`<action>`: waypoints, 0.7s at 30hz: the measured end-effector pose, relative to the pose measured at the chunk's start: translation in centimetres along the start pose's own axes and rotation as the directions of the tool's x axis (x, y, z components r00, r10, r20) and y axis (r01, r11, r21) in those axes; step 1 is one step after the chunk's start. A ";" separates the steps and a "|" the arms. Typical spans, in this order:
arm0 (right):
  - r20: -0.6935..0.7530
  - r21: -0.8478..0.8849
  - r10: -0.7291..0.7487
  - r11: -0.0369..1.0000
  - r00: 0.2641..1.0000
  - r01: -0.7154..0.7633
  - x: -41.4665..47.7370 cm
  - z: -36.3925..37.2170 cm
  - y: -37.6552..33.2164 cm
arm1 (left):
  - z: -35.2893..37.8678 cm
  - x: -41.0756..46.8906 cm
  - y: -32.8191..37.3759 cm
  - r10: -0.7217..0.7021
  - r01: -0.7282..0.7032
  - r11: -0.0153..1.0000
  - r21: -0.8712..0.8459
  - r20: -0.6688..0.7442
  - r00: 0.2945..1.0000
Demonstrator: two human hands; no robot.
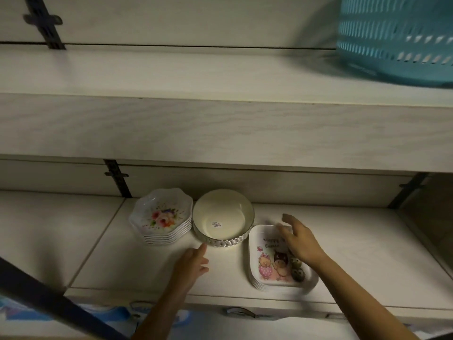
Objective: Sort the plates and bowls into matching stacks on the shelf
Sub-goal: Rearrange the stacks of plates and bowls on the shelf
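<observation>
Three stacks stand on the lower shelf [355, 241]. At the left is a stack of scalloped flower-print plates [161, 217]. In the middle sits a stack of round cream bowls [222, 217] with a price sticker inside the top one. At the right lies a stack of rectangular cartoon-print plates [272, 263]. My left hand [193, 262] hovers just in front of the bowls, fingers apart, one fingertip near the bowl stack's base. My right hand [297, 239] is spread open over the far end of the cartoon plates, holding nothing.
A thick upper shelf board [220, 123] overhangs the stacks. A teal perforated basket [397, 38] stands on the upper shelf at the right. Dark wall brackets [117, 177] run up the back panel. A dark bar [49, 298] crosses the lower left corner.
</observation>
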State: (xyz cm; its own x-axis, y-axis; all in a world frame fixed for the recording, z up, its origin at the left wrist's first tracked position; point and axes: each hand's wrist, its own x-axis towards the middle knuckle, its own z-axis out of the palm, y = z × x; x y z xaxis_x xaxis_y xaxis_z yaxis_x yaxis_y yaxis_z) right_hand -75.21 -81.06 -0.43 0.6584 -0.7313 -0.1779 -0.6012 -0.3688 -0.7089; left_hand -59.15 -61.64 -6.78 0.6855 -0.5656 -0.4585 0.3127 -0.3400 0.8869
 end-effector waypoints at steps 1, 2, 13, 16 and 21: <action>0.039 0.005 -0.010 1.000 0.999 0.010 1.0 0.4 -0.9 | -0.4 0.5 0.3 -0.008 0.006 0.999 -0.044 -0.035 0.999; 0.078 0.001 -0.013 1.000 0.997 0.013 1.9 0.9 -1.8 | -0.6 0.9 0.8 -0.019 0.014 0.996 -0.083 -0.053 0.998; 0.210 -0.239 0.111 0.969 0.971 -0.059 7.4 5.2 -4.2 | 0.8 3.5 3.3 -0.036 0.029 0.956 -0.293 -0.020 0.999; 0.185 -0.255 0.137 0.963 0.973 -0.087 7.9 5.3 -4.3 | 0.9 4.1 3.6 -0.038 0.030 0.954 -0.299 -0.021 0.999; 0.131 -0.215 0.151 0.969 0.980 -0.121 8.8 4.5 -4.3 | 1.6 5.6 4.0 -0.032 0.022 0.969 -0.248 -0.038 0.999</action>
State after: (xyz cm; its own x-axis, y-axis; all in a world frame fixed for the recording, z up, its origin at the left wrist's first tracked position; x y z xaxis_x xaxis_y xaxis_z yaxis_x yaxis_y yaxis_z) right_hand -64.81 -83.28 -2.02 0.6135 -0.6971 -0.3711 -0.7596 -0.3925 -0.5186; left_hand -55.16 -67.38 -5.87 0.6996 -0.5254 -0.4843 0.4807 -0.1554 0.8630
